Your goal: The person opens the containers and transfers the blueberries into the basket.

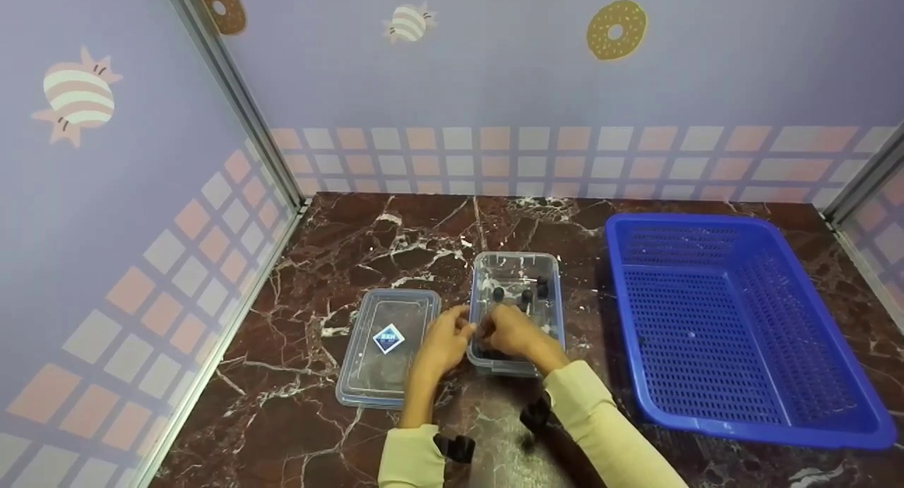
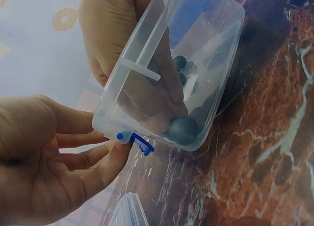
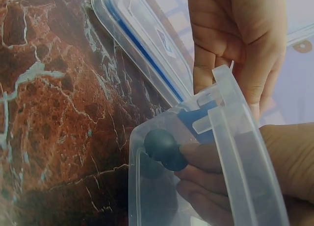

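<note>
We see the right hand (image 1: 514, 330) reaching inside the clear container (image 1: 518, 276), its fingers (image 3: 206, 160) curled around a dark ball (image 3: 164, 148) near the corner of the box closest to the person. In the right wrist view the fingertips press the ball against the inner wall, so this hand is grasping the ball.

The left hand (image 1: 443, 341) is at the outer left side of the same container, at its near corner. Its fingers (image 2: 105, 162) touch the rim just beside a small blue clip (image 2: 137, 140) (the thumb seems to rest against the wall, but we cannot tell how firmly it holds). The fingers look mostly relaxed and only lightly bent.

Further inside the container, toward its far end, lie a few more dark balls (image 1: 522, 290), apart from the one that is gripped. The container stands on the marble desk (image 1: 318, 262), about in the middle.

Just to the left of the container lies its flat clear lid (image 1: 387, 347) with a diamond-shaped blue label (image 1: 388, 338) on it. To the right, well apart from the hands, stands a blue plastic basket (image 1: 734, 325) with perforated walls. Behind the desk there is a purple wall (image 1: 494, 71) with donut pictures.
</note>
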{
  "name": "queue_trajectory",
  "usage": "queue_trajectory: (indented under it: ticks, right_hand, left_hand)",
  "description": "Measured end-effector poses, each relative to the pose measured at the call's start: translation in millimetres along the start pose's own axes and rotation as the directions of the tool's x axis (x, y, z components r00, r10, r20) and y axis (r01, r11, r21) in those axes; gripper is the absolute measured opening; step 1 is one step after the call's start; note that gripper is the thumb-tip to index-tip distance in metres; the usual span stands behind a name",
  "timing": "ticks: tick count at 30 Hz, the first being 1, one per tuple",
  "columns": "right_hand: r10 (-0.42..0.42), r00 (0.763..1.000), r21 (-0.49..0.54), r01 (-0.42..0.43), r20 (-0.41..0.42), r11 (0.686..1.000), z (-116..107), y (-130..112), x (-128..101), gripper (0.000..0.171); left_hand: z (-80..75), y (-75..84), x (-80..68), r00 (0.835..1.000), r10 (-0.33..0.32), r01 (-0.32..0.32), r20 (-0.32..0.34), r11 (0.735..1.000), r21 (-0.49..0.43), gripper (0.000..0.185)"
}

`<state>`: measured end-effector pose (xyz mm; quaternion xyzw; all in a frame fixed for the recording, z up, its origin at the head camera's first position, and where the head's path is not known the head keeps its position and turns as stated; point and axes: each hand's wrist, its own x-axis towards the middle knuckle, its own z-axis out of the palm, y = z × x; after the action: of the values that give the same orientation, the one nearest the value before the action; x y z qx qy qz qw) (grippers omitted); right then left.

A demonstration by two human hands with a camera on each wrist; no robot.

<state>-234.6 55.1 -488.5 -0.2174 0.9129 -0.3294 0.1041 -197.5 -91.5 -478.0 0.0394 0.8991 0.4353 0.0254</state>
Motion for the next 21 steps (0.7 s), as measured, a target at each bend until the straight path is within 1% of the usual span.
queue_trajectory:
  ticks: [5,13,17,21]
  right_hand:
    - [-0.03,1.0,-0.008,0.03,0.009,1.0,0,-1,-2,0.008]
    - [-0.026,0.999,0.009,0.026,0.023,1.0,0,-1,-3,0.009]
    - [-0.019,0.999,0.012,0.019,0.031,1.0,-2,-2,-4,0.01]
    - [-0.019,0.999,-0.005,0.019,0.033,1.0,-10,-4,-3,0.011]
  left_hand:
    - [-0.4,0.9,-0.4,1.0,0.007,-0.007,0.002,1.0,0.006,0.039]
    - [-1.1,0.7,-1.9,0.999,0.03,-0.029,-0.014,0.999,0.017,0.036]
    - [-0.9,1.3,-1.9,1.0,0.021,-0.02,-0.012,1.0,0.017,0.037]
    - [-0.8,1.5,-1.7,1.0,0.012,-0.012,-0.007,1.0,0.011,0.038]
